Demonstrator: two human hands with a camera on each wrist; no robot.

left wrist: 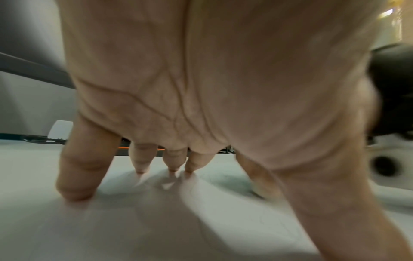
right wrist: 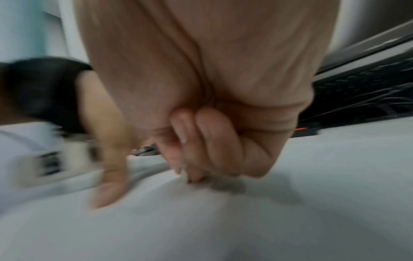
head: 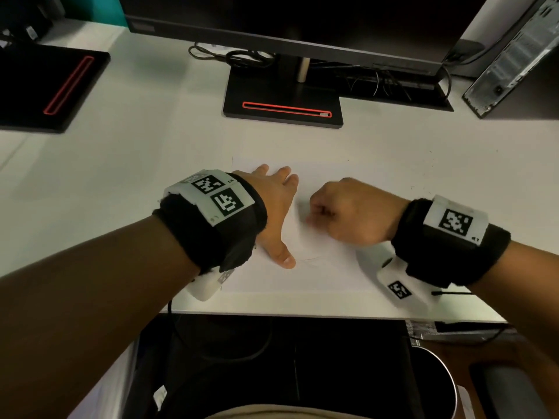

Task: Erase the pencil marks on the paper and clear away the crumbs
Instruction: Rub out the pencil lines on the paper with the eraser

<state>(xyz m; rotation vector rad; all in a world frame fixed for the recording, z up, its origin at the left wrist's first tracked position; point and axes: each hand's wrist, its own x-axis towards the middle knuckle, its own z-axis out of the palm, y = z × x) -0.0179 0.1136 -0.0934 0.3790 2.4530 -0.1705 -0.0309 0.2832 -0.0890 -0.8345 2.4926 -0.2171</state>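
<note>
A white sheet of paper (head: 317, 267) lies on the white desk near its front edge. A faint curved pencil line (head: 308, 259) runs on it by my left thumb. My left hand (head: 281, 213) presses flat on the sheet's left part with straight, spread fingers (left wrist: 78, 176). My right hand (head: 317, 213) is curled into a fist just to its right, knuckles up and fingertips (right wrist: 192, 174) down on the paper (right wrist: 223, 220). It pinches a small eraser, almost wholly hidden by the fingers. The wrist views are blurred. I can make out no crumbs.
A black monitor base (head: 282, 107) with a red-edged slot stands behind the paper, and a second one (head: 51, 86) at far left. Cables (head: 236, 55) lie behind the stand. A computer case (head: 514, 55) leans at back right. A bin (head: 435, 382) stands under the desk edge.
</note>
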